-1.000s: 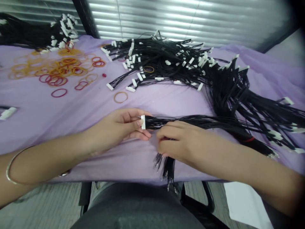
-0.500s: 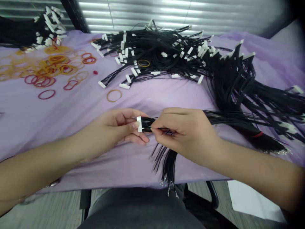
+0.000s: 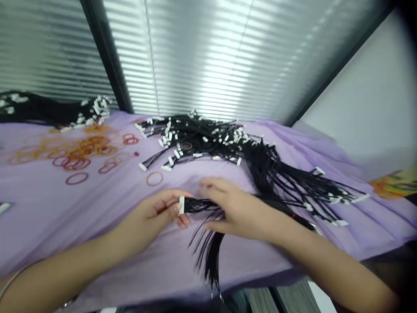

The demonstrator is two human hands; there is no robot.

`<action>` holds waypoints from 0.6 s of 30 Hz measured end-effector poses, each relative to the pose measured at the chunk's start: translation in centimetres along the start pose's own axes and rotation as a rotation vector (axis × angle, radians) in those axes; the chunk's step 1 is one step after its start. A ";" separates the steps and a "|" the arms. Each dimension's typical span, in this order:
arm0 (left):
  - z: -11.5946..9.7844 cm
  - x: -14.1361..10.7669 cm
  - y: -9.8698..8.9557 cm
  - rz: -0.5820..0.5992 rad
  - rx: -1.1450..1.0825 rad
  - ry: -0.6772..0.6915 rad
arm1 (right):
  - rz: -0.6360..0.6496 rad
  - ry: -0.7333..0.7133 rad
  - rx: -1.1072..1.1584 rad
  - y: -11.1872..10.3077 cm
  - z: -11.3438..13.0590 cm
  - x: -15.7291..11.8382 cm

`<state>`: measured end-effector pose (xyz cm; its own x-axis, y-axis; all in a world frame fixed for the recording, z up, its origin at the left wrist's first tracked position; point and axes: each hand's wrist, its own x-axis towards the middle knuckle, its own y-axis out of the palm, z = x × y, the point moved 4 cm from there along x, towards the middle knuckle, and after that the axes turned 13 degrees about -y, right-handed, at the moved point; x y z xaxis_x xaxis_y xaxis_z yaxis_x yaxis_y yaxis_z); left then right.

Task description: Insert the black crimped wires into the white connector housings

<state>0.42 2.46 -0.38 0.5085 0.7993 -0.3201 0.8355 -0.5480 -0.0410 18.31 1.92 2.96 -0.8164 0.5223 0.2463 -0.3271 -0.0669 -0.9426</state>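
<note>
A purple cloth [image 3: 97, 226] is covering the bench. Rubber bands [image 3: 78, 152], orange and red, are lying scattered at its far left. A loose heap of black cables [image 3: 221, 143] is sprawling mid-bench. Window blinds [image 3: 202, 56] are glowing behind.

Bright window backlight, heavy motion blur

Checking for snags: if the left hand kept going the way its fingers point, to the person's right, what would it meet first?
Most likely the right hand, close across the white connector that the left hand pinches, with the black wires running between them. Depth is blurred, so how closely they line up is uncertain.
</note>
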 end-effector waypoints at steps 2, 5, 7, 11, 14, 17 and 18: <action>-0.4 -0.5 -0.3 -0.043 0.062 0.061 | 0.075 0.063 0.009 0.2 -0.5 0.3; -1.2 -0.7 0.3 -0.047 0.223 0.144 | -0.012 0.207 -0.068 -0.8 -0.9 0.5; -1.3 -0.5 2.1 0.038 0.571 0.156 | -0.073 0.282 -0.131 -1.8 -0.7 0.0; -1.0 -0.1 6.3 0.304 1.081 0.255 | -0.094 0.339 -0.268 -2.9 -0.8 -1.5; -1.1 0.0 7.7 0.415 1.205 0.343 | -0.092 0.345 -0.361 -4.4 -1.6 -2.2; -1.3 -0.1 7.6 0.413 1.250 0.374 | -0.140 0.413 -0.472 -8.1 -2.9 -2.9; -1.4 -0.1 7.5 0.408 1.264 0.391 | -0.157 0.443 -0.509 -9.6 -3.5 -3.2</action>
<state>6.87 -1.42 0.66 0.8691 0.4317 -0.2416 -0.0320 -0.4383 -0.8983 25.75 3.85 10.44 -0.4707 0.7986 0.3750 -0.0731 0.3883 -0.9186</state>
